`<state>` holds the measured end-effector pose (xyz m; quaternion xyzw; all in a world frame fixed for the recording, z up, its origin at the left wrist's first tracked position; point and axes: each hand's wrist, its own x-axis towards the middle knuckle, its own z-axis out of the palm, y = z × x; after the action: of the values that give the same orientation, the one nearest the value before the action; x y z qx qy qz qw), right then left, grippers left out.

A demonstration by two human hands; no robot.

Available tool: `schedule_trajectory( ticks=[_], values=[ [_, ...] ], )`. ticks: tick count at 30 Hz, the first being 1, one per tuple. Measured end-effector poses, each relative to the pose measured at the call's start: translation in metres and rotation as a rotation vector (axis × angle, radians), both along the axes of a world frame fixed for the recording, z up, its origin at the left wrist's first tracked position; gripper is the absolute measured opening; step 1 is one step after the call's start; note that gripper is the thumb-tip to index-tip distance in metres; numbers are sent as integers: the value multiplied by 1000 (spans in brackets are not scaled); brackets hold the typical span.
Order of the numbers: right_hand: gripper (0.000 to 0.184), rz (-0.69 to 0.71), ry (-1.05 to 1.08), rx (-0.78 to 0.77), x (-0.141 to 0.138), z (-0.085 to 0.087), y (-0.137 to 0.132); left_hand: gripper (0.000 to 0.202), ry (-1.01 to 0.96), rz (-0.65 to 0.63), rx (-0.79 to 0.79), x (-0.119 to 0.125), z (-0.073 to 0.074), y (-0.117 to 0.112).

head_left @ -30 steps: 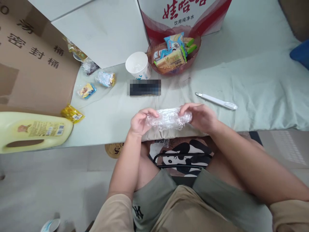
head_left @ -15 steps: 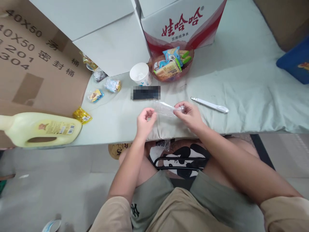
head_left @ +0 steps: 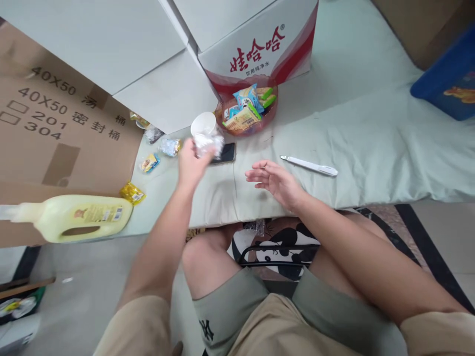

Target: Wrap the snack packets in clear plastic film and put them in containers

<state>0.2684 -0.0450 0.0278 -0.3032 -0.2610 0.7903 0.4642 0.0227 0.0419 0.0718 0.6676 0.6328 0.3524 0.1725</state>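
Note:
My left hand (head_left: pixel 191 163) is closed around a crumpled clear plastic wrapper (head_left: pixel 208 144) and holds it just in front of the white paper cup (head_left: pixel 202 124). My right hand (head_left: pixel 272 179) hovers open over the pale green cloth (head_left: pixel 371 143), fingers spread and holding nothing. A dark phone (head_left: pixel 225 153) lies flat between the two hands, right of the wrapper. A white slim tool (head_left: pixel 309 165) lies on the cloth just right of my right hand.
A reddish bowl of snack packets (head_left: pixel 247 111) stands behind the cup, before a red-and-white carton (head_left: pixel 260 44). Small wrapped sweets (head_left: pixel 150 162) lie at left near a brown cardboard box (head_left: pixel 55 128). A pale yellow jug (head_left: pixel 74 217) lies at the table's left edge. A blue bin (head_left: pixel 445 81) is far right.
The wrapper was stretched between both hands; my right hand let go and opened. My left hand bunched the wrapper and moved it up-left to the paper cup. The view tilted upward.

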Motion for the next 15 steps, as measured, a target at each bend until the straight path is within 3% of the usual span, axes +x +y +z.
schedule_trajectory(
  ticks=[3, 6, 11, 15],
  values=[
    [31, -22, -72, 31, -1, -1, 4, 23, 346, 154, 128, -18, 27, 54],
    [29, -8, -81, 54, -4, -2, 7, 22, 517, 126, 60, -26, 34, 103],
    [23, 74, -120, 98, -8, -1, 10, 26, 685, 48, -294, -19, 7, 162],
    [18, 137, -250, 100, -9, -2, 13, 27, 498, 4, -456, -13, -19, 185]
  ],
)
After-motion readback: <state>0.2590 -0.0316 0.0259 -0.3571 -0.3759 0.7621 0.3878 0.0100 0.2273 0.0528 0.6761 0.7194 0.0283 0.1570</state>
